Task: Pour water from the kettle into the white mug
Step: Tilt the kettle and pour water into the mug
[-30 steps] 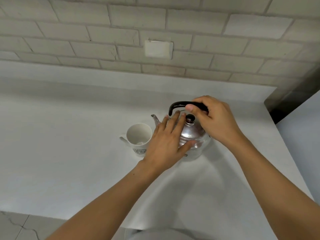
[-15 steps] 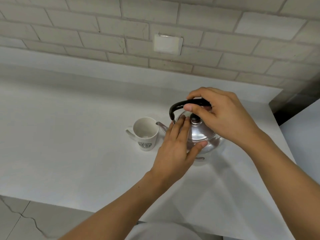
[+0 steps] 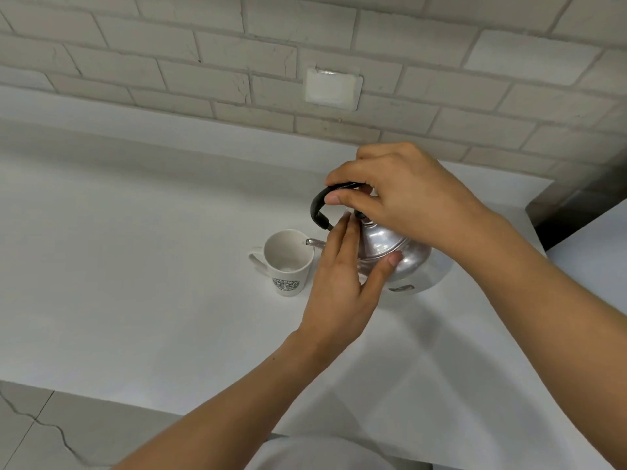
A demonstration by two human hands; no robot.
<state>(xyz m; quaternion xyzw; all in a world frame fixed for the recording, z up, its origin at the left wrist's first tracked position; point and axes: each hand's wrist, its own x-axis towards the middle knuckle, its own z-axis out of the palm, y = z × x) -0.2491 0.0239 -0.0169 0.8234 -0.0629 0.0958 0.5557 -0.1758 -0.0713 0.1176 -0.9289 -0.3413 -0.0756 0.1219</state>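
Note:
A shiny metal kettle (image 3: 403, 256) with a black handle is tilted to the left, its spout (image 3: 314, 243) over the rim of the white mug (image 3: 288, 262). The mug stands upright on the white counter (image 3: 135, 283), a dark emblem on its side and its handle to the left. My right hand (image 3: 403, 198) is closed around the black handle from above. My left hand (image 3: 342, 279) lies flat against the kettle's lid and near side, fingers extended. A little water shows at the mug's bottom; no stream is visible.
A pale brick wall (image 3: 203, 62) with a white switch plate (image 3: 332, 88) rises behind the counter. The counter's front edge runs along the lower left, with tiled floor (image 3: 40, 429) below. A dark gap (image 3: 576, 205) borders the counter at the right.
The kettle has tipped further to the left and its spout has come over the mug's rim. Both hands kept their hold on it.

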